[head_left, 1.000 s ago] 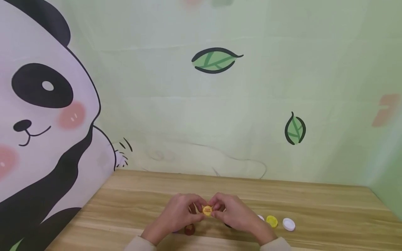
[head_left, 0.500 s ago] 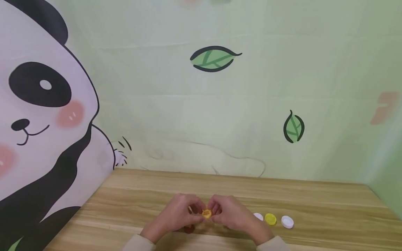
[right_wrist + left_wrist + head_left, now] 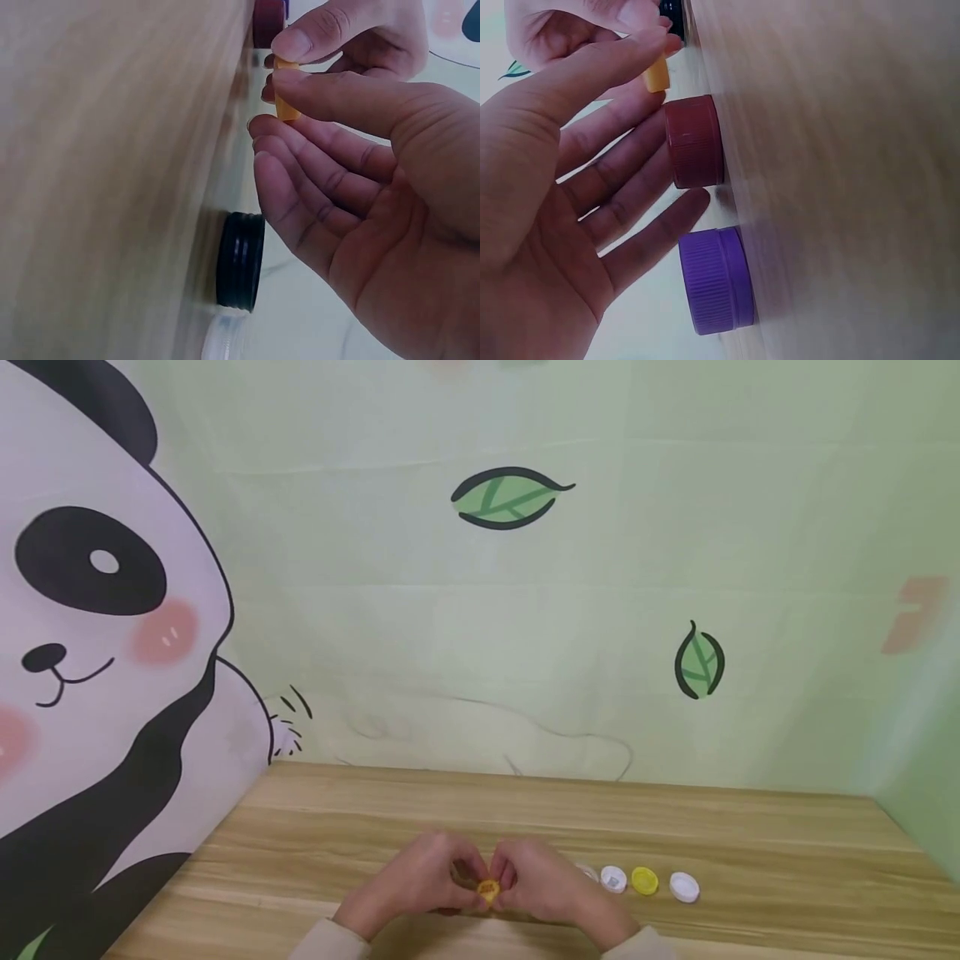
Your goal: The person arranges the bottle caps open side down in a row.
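Observation:
Both hands pinch a small orange-yellow bottle cap (image 3: 488, 891) between thumbs and fingertips, low over the table. My left hand (image 3: 423, 877) grips its left side, the right hand (image 3: 543, 881) its right. Seen edge-on in the right wrist view, the orange-yellow cap (image 3: 286, 105) stands on its side under both thumbs. The left wrist view shows a dark red ribbed cap (image 3: 695, 141) close beside my left fingers, and a purple cap (image 3: 716, 281) below it. Near my right fingers sits a black cap (image 3: 241, 261), with a clear cap (image 3: 223, 337) beyond it.
On the wooden table (image 3: 375, 802), a row of caps continues to the right: a white cap (image 3: 613, 879), a bright yellow cap (image 3: 644, 881) and another white cap (image 3: 684, 887). A pale green printed wall (image 3: 375, 543) with a panda stands behind and beside the table.
Both hands have moved down, nearer the table, with the orange-yellow cap still between them. The right arm now uncovers more of the white caps, while the dark red one is mostly covered.

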### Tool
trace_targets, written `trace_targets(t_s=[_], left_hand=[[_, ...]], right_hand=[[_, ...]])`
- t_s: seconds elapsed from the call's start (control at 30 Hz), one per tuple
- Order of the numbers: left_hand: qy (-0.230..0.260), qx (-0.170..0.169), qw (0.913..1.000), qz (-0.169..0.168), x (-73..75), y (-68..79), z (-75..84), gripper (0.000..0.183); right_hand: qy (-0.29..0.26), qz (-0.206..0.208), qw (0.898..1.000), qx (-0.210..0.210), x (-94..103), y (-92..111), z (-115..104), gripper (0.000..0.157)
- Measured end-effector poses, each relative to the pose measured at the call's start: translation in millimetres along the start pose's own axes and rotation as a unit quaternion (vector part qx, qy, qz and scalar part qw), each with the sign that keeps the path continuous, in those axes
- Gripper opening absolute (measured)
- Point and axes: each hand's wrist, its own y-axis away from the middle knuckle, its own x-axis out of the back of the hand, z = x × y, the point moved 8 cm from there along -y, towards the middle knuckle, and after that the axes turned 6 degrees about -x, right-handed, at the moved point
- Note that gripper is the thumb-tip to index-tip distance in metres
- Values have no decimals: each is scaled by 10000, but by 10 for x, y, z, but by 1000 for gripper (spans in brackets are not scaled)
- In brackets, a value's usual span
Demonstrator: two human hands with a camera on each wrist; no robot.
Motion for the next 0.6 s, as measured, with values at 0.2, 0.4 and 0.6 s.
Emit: trace_targets(t_s=[0.2,0.4,0.6], left_hand=[[-490,-202,9986,-76,-19,-5,29,20],[-697,-134,9973,-174,-36,9,18,21],[-773,-153,9967,-184,-51,3,22,22]], right_hand=[[137,14,9999,-67,-36,-5,18,29],[83,-44,9998,-172,-76,-10,13,28],[322,56,9993,-181,-72,-19,24,30]])
